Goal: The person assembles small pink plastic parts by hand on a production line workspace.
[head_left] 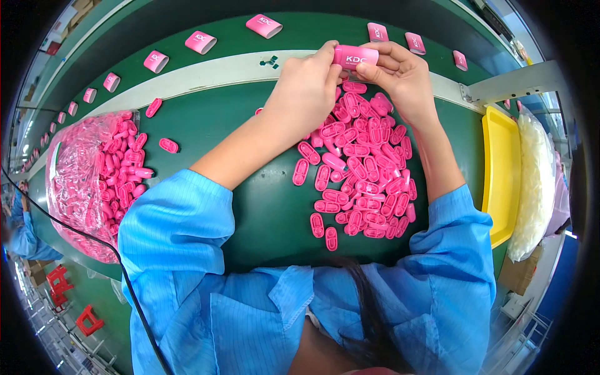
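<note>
Above the far edge of the green table, my left hand [301, 87] and my right hand [405, 80] come together around one small object. Its outer part is a pink oval sleeve [364, 56] with white lettering, pinched by my right thumb and fingers. A darker pink plastic piece [338, 55] shows at the sleeve's left end, gripped by my left thumb and fingers. Whether it sits inside the sleeve or only touches it, I cannot tell. Just below my hands spreads a heap of pink oval plastic pieces [369, 169] with open, ridged undersides.
A clear plastic bag [75, 181] spills more pink pieces at the left. Beyond a pale rail [206, 76], a green conveyor [300, 34] carries spaced-out pink sleeves [264, 26]. A yellow tray [502, 175] and a white bag [533, 187] stand right. A black cable [81, 234] crosses the left.
</note>
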{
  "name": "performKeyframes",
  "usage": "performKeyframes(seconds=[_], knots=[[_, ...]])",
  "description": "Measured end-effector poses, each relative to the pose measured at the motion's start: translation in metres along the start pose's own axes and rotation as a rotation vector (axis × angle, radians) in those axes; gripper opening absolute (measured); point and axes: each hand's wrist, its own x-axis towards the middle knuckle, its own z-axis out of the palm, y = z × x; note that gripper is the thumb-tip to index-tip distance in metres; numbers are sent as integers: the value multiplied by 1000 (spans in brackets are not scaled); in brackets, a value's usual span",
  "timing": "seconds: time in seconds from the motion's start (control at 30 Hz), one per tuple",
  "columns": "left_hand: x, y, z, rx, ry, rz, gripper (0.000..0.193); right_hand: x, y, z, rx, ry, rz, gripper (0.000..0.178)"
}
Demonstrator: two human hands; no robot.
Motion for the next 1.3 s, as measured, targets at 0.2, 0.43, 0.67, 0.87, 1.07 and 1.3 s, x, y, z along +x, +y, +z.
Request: performKeyframes(seconds=[0.2,0.43,0.67,0.87,1.07,1.3], knots=[[0,8,-4,272,28,47,13,-11,-14,24,-343,162,-159,30],[47,-41,-14,-124,-167,-184,26,31,-3,-5,-247,37,53,38],[82,-49,-23,389,-216,-221,32,82,49,-46,-1105,315,-314,35],[40,-42,-31,567,-117,213,30,60,19,-27,-983,231,57,31],[20,-20,-25,421,-326,7,29,32,11,-22,-361,298,9,32],[25,-18,-24,243,-283,-104,23,16,5,-10,-59,24,80,29]])
